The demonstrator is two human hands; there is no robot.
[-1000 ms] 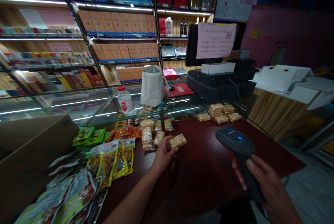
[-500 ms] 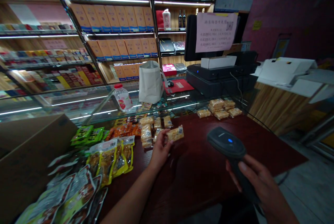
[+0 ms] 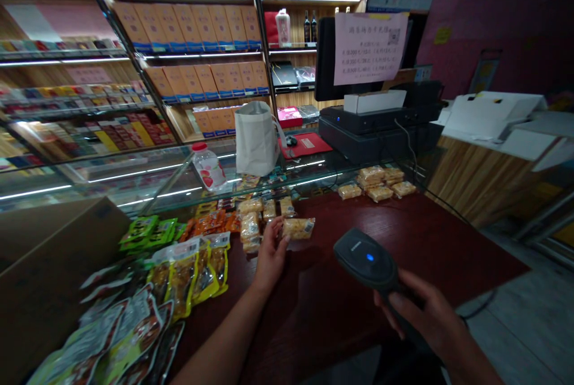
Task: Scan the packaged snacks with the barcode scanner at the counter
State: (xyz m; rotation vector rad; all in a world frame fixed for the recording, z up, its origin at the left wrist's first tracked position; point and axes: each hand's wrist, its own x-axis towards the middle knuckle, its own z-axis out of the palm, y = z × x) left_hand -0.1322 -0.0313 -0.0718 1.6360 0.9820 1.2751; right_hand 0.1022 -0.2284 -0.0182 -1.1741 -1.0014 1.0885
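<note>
Head camera: the left hand [image 3: 271, 250] pinches one wrapped bar [image 3: 296, 229] by its left end, thumb and fingers closed on it; the bar juts rightward beyond the fingertips, a dark code patch near its far end. The right hand [image 3: 417, 307] has its fingers curled round the handle of one black scanner [image 3: 365, 256], which bears pale lettering too small to read and one lit blue dot; its head is tilted toward the bar, apart from it. Just beyond the left hand sits a cluster of similar bars [image 3: 250, 225], partly hidden. Well to the right on the dark red counter [image 3: 332, 313], three bars lie in front of a small stack [image 3: 371, 176]. Leftward are about four yellow-edged pouches [image 3: 183, 280], their small print illegible. Farther back stand one red-capped jar [image 3: 208, 168] and one white bag [image 3: 255, 143]. On the monitor, a sheet [image 3: 368, 50] carries Chinese lines, "200元" and "500元" legible, plus one QR code [image 3: 394, 37]. Two dark bottles [image 3: 310, 30] stand shelved behind.
</note>
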